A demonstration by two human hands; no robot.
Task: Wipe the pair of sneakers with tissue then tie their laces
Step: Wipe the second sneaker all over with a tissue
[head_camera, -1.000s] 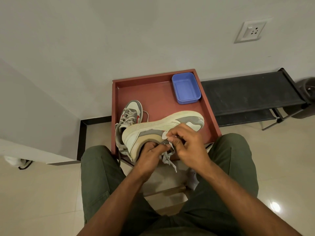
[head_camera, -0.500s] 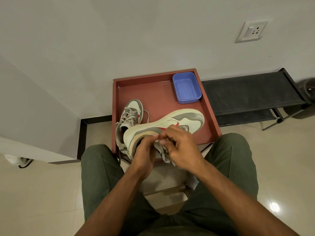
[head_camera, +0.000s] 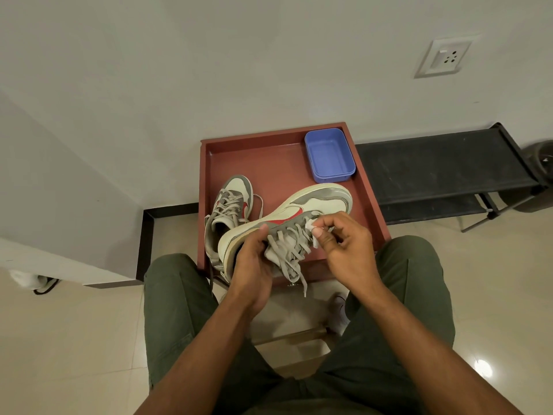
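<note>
**Ana:** Red-brown, that tray (head_camera: 209, 187), and everything sits in relation to it. Why is one sneaker lifted and the other left lying?

**Ben:** I'd say so the wiping hand can reach the side and the lacing. The held sneaker (head_camera: 302, 208) hovers over the tray's near edge, tipped on its side, toe toward the blue tub (head_camera: 329, 155) in the tray's far right corner. The second sneaker (head_camera: 230, 211) rests on the tray floor at its left side, partly behind the held one's heel.

**Ana:** What is the left hand doing?

**Ben:** The left hand (head_camera: 253, 262) steadies the shoe at the collar, just over the tray's near edge. Its fingers are curled around the heel end and seem to reach into the opening, the thumb lying along the sole edge. A firm wrap, not a pinch.

**Ana:** And the right?

**Ben:** The right hand (head_camera: 344, 244) has a small wad of white tissue (head_camera: 311, 227) pinched between thumb and forefinger, pressed against the grey panel beside the laces (head_camera: 291, 250). The other fingers are loosely bent and hold nothing that I can see.

**Ana:** The laces?

**Ben:** Undone on the held shoe, their ends dangling past the tray's near edge toward the person's lap. On the other shoe they also look loose, though I can't be sure.

**Ana:** So how far along?

**Ben:** Wiping, I judge; tying has not begun.
</note>
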